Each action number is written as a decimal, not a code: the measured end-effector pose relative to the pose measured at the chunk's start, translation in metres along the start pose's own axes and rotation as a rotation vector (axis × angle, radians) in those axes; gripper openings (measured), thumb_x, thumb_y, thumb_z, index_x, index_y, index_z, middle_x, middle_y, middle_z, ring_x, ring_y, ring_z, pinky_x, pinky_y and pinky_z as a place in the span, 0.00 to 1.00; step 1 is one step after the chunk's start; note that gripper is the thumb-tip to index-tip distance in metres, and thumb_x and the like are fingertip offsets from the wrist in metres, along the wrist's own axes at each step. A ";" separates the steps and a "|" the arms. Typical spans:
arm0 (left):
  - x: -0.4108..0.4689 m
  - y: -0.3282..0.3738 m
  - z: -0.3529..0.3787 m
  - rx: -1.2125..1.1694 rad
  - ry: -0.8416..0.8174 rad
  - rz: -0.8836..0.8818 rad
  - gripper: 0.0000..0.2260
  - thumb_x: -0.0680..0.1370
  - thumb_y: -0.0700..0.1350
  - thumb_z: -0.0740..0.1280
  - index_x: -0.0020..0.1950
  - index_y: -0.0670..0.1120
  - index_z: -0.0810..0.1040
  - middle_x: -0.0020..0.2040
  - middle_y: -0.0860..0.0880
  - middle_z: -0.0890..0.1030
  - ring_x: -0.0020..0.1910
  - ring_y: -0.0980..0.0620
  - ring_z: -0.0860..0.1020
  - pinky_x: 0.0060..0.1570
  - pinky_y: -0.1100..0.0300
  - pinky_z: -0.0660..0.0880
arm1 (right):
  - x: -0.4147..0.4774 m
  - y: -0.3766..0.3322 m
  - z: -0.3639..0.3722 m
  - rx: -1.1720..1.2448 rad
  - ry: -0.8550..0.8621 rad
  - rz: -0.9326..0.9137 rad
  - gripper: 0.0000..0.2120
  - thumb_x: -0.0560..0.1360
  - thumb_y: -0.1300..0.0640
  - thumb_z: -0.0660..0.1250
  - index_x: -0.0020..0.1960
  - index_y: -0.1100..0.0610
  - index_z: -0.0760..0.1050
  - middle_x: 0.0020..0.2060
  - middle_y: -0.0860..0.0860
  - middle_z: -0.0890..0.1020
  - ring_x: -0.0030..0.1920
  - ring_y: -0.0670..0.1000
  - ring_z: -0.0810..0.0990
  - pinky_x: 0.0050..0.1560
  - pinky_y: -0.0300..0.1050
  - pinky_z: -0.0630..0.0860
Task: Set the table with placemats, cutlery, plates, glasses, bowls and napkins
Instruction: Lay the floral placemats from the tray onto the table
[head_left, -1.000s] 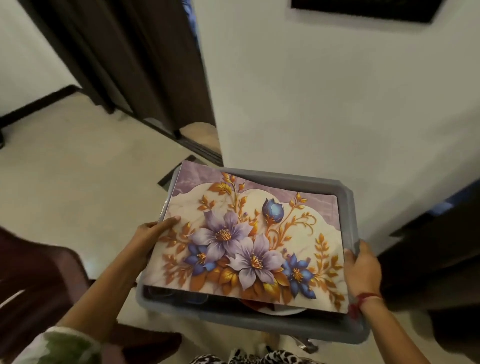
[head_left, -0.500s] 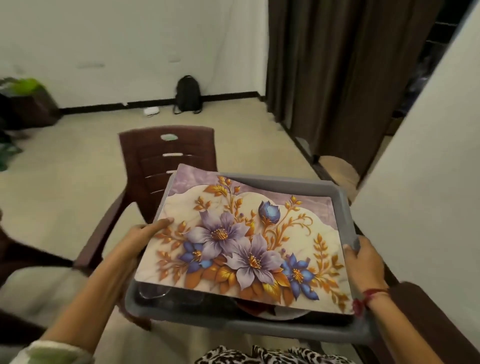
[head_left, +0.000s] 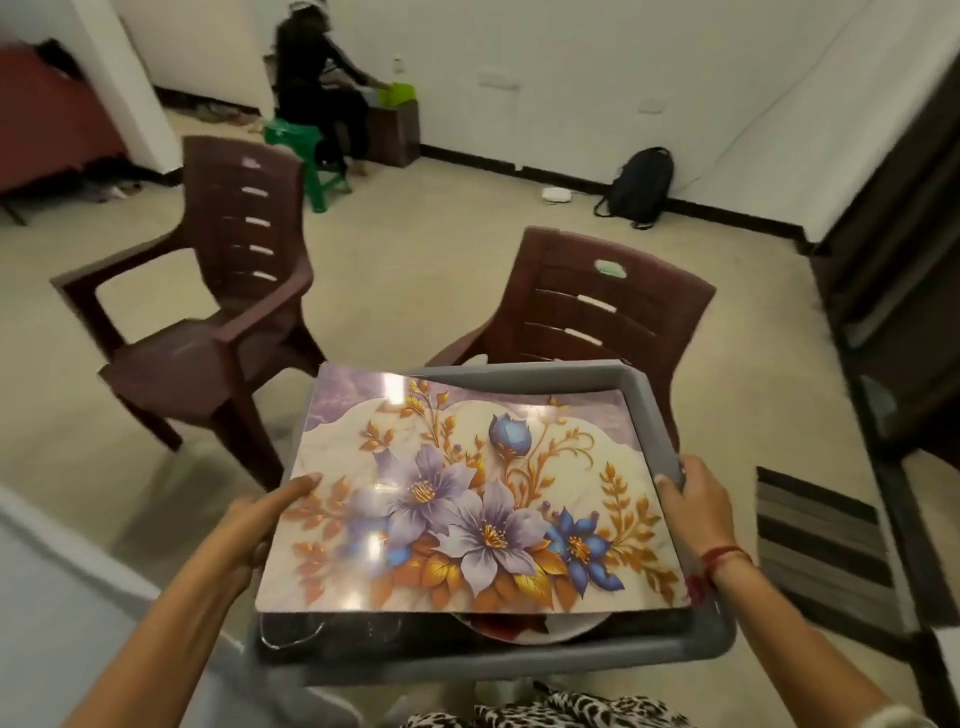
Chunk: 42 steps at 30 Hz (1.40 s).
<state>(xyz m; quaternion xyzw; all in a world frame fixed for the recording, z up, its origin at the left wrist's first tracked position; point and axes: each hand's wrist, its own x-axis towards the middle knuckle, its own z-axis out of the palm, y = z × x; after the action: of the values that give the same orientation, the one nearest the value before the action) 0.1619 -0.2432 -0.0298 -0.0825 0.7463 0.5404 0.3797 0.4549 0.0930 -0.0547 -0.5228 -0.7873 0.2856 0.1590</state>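
beige floor (head_left: 415, 249), maroon chairs (head_left: 244, 208) — left hand (head_left: 260, 525), right hand (head_left: 696, 509), each grip tight on grey bin (head_left: 655, 410) under placemat (head_left: 467, 499)

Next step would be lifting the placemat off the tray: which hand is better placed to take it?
Left, probably. The left hand has its thumb lying on the placemat at its left edge, which covers the tray rim there. The right hand grips the tray's right rim, beside the mat.

Placemat (head_left: 467, 493) lies on top of your tray (head_left: 654, 410), plate (head_left: 545, 631) under it at near edge. Left hand (head_left: 260, 525) on tray's left side, right hand (head_left: 696, 504) on right rim. Chair (head_left: 597, 301) just behind tray, second chair (head_left: 218, 332) ahead-left, backpack (head_left: 639, 187) far back-right, rug (head_left: 815, 545) to your right.
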 end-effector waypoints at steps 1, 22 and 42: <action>0.000 -0.006 -0.004 -0.015 0.022 -0.019 0.19 0.70 0.51 0.73 0.49 0.36 0.79 0.45 0.37 0.83 0.42 0.41 0.80 0.50 0.49 0.76 | 0.019 -0.008 0.010 -0.027 -0.028 -0.034 0.14 0.77 0.58 0.63 0.60 0.63 0.70 0.51 0.61 0.78 0.50 0.60 0.77 0.48 0.51 0.75; 0.080 -0.071 0.079 -0.135 -0.035 -0.387 0.44 0.43 0.62 0.81 0.54 0.42 0.79 0.47 0.46 0.85 0.49 0.47 0.83 0.57 0.52 0.77 | 0.250 -0.013 0.164 -0.458 -0.417 -0.159 0.17 0.77 0.56 0.62 0.63 0.62 0.68 0.54 0.64 0.77 0.52 0.66 0.76 0.49 0.57 0.73; 0.180 -0.154 0.136 -0.145 0.088 -0.560 0.24 0.67 0.48 0.77 0.57 0.39 0.77 0.47 0.45 0.85 0.44 0.51 0.83 0.37 0.63 0.78 | 0.301 0.082 0.283 -0.632 -0.589 -0.024 0.14 0.78 0.58 0.61 0.60 0.63 0.67 0.54 0.68 0.75 0.55 0.68 0.75 0.52 0.60 0.73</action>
<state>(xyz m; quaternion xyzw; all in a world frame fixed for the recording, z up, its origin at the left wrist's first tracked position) 0.1834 -0.1348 -0.2797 -0.3357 0.6697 0.4626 0.4742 0.2379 0.3112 -0.3424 -0.4329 -0.8538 0.1655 -0.2371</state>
